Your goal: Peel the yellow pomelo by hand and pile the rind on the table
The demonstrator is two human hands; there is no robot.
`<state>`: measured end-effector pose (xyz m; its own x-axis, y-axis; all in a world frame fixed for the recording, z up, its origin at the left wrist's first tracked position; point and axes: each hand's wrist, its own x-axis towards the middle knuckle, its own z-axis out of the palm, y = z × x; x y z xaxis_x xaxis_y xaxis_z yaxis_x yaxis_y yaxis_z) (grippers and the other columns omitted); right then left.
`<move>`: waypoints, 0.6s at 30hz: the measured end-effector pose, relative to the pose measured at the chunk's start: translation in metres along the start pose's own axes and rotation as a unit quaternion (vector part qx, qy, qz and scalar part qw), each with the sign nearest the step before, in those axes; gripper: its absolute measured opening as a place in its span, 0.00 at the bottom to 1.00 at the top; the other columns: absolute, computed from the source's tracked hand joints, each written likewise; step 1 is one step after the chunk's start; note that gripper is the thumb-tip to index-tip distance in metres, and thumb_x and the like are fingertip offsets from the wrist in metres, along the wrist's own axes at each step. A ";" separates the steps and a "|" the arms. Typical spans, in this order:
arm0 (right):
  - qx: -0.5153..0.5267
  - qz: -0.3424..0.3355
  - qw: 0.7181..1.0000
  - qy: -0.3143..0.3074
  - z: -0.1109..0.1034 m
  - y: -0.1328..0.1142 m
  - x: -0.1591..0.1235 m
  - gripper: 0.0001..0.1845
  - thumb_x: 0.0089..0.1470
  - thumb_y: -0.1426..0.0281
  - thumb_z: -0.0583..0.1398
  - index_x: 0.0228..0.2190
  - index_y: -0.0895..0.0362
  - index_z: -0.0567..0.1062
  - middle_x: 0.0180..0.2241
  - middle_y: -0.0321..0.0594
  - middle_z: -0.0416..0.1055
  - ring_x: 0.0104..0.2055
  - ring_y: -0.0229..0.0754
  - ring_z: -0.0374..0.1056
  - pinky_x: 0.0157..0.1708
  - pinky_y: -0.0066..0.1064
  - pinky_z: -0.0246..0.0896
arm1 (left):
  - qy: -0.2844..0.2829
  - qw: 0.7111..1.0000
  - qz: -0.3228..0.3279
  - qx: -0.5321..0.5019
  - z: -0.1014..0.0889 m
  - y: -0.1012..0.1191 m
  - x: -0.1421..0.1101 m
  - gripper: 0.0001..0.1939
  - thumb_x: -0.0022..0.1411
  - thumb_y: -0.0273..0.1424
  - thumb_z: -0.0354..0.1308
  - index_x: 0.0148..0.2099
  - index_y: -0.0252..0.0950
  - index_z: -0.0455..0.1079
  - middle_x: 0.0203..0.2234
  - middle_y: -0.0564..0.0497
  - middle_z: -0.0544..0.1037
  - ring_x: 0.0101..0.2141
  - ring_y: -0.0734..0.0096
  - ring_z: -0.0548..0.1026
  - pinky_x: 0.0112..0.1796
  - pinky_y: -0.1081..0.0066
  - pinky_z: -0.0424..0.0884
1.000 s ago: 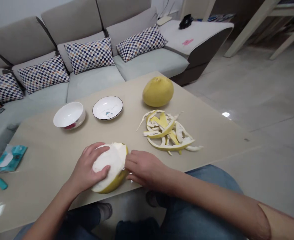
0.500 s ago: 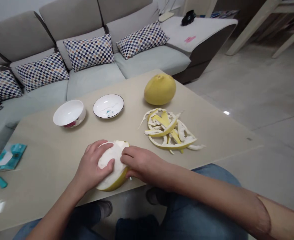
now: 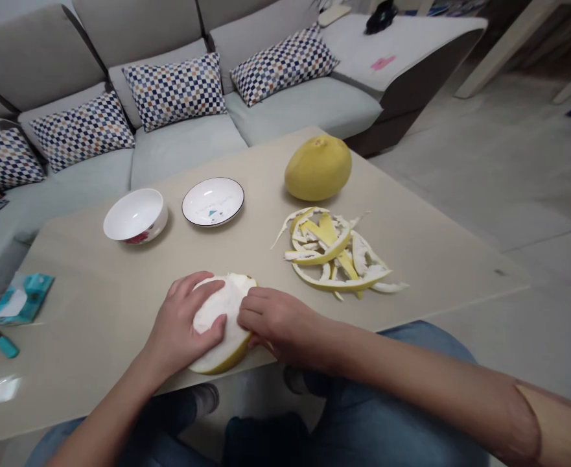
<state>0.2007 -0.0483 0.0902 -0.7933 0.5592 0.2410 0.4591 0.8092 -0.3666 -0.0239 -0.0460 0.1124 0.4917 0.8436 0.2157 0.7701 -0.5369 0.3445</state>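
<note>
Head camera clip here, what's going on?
A person seated at a beige table is working on a partly peeled pomelo with bare hands. The left hand lies over its white pith, and the right hand presses its fingers against the fruit's right side. Yellow rind shows along the fruit's lower edge. Farther along the table are a pile of peel strips, a whole pomelo, a white bowl and a white plate.
</note>
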 end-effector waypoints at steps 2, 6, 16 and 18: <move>-0.002 -0.003 1.000 -0.005 0.004 0.000 -0.004 0.05 0.51 0.78 0.60 0.31 0.59 0.72 0.33 0.43 0.71 0.36 0.44 0.62 0.37 0.33 0.58 | 0.007 1.000 0.014 0.014 0.001 0.004 -0.001 0.21 0.61 0.37 0.57 0.56 0.42 0.68 0.54 0.45 0.71 0.54 0.56 0.68 0.55 0.55 0.66; -0.010 0.010 1.000 0.005 0.009 -0.001 -0.014 0.02 0.55 0.76 0.59 0.31 0.59 0.72 0.31 0.43 0.70 0.34 0.44 0.61 0.34 0.33 0.56 | 0.008 1.000 0.012 0.028 0.002 0.008 -0.001 0.20 0.62 0.37 0.57 0.56 0.41 0.69 0.53 0.45 0.71 0.53 0.56 0.69 0.55 0.55 0.66; -0.022 0.032 0.995 0.096 0.011 -0.016 -0.015 0.08 0.57 0.67 0.63 0.36 0.60 0.73 0.37 0.46 0.71 0.39 0.46 0.62 0.37 0.35 0.58 | 0.032 0.999 -0.014 0.035 0.005 0.010 0.004 0.18 0.62 0.37 0.56 0.54 0.40 0.70 0.51 0.45 0.73 0.53 0.57 0.70 0.54 0.55 0.67; -0.053 0.011 0.993 0.109 0.016 -0.016 -0.013 0.05 0.59 0.69 0.61 0.33 0.59 0.73 0.34 0.45 0.71 0.36 0.45 0.61 0.36 0.35 0.57 | 0.031 0.999 -0.013 0.038 0.006 0.012 0.005 0.18 0.62 0.37 0.56 0.54 0.40 0.70 0.51 0.45 0.73 0.52 0.58 0.70 0.54 0.55 0.67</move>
<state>0.1975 -0.0719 0.0787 -0.6818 0.5941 0.4268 0.5244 0.8038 -0.2810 -0.0099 -0.0487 0.1121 0.4467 0.8548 0.2643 0.8125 -0.5112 0.2802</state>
